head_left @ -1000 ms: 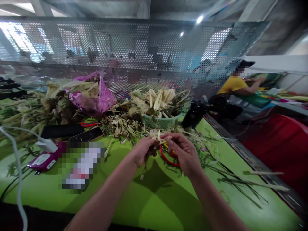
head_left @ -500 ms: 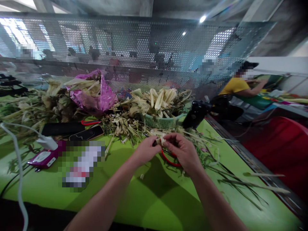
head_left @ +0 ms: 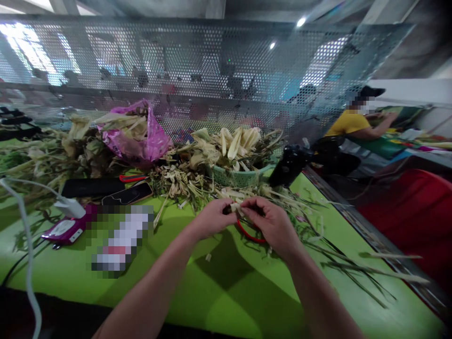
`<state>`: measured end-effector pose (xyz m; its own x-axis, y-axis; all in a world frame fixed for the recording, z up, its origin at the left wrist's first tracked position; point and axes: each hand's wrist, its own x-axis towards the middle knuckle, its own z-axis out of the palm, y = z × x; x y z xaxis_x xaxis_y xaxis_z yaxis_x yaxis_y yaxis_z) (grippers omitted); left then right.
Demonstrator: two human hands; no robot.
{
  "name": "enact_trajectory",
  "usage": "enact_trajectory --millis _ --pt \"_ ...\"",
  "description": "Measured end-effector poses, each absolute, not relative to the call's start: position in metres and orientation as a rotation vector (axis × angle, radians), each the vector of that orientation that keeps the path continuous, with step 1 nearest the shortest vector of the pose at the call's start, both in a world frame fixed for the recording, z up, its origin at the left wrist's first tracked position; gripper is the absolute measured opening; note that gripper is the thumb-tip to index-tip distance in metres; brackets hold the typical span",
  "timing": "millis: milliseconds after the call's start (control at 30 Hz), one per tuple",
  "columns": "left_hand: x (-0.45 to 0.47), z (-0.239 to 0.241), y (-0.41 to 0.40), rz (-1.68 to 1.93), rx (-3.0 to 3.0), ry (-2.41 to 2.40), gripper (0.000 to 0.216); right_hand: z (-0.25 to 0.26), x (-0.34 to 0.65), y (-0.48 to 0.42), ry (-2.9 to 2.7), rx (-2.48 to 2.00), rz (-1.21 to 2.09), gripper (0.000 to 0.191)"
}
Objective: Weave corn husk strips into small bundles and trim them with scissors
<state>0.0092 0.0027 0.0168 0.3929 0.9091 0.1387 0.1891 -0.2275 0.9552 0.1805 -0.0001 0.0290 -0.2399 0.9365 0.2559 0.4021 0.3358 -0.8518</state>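
Between the fingertips of both hands is a small piece of pale, folded plant husk (head_left: 235, 207). My left hand (head_left: 215, 217) pinches its left end, thumb and fingers closed. From the other side my right hand (head_left: 266, 219) grips it with thumb and forefinger. Below the right hand a red loop (head_left: 249, 233), which looks like a scissor handle, lies on the green table (head_left: 197, 296), partly covered by the hand. Just beyond the hands stands a green basket (head_left: 236, 178) heaped with dry husks (head_left: 235, 143).
A pink plastic bag (head_left: 137, 146) of husks stands at the back left. Nearer lie a phone (head_left: 129, 194), a purple power strip (head_left: 68, 228) and a white cable (head_left: 30, 263). A black bottle-like object (head_left: 286, 165) leans right of the basket. A person in yellow (head_left: 349, 123) sits beyond.
My fingers have shifted slightly on the husk piece, and more of its pale folded side shows. The camera view has moved a little. Both hands keep their hold.
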Motion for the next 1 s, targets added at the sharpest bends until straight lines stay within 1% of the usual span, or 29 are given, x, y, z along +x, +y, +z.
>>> enact_trajectory --millis 233,400,600,767,933,1000 --pt "0.003 0.014 0.004 0.889 1.594 0.876 0.007 0.032 0.180 0.000 -1.767 -1.186 0.981 0.016" --pt "0.000 0.016 0.005 0.860 1.593 0.839 0.010 0.032 0.180 -0.001 -1.717 -1.145 1.128 0.017" --pt "-0.002 0.018 0.004 0.837 1.594 0.825 0.008 0.031 0.183 -0.001 -1.733 -1.169 1.159 0.018" --pt "-0.002 0.016 0.002 0.796 1.627 0.821 0.009 0.034 0.187 -0.002 -1.922 -1.161 1.064 0.015" --pt "-0.002 0.015 0.002 0.710 1.738 0.812 0.013 0.035 0.189 -0.004 -2.178 -1.141 0.800 0.015" --pt "-0.002 0.015 0.003 0.682 1.808 0.838 0.010 0.035 0.187 -0.005 -2.233 -1.137 0.694 0.013"
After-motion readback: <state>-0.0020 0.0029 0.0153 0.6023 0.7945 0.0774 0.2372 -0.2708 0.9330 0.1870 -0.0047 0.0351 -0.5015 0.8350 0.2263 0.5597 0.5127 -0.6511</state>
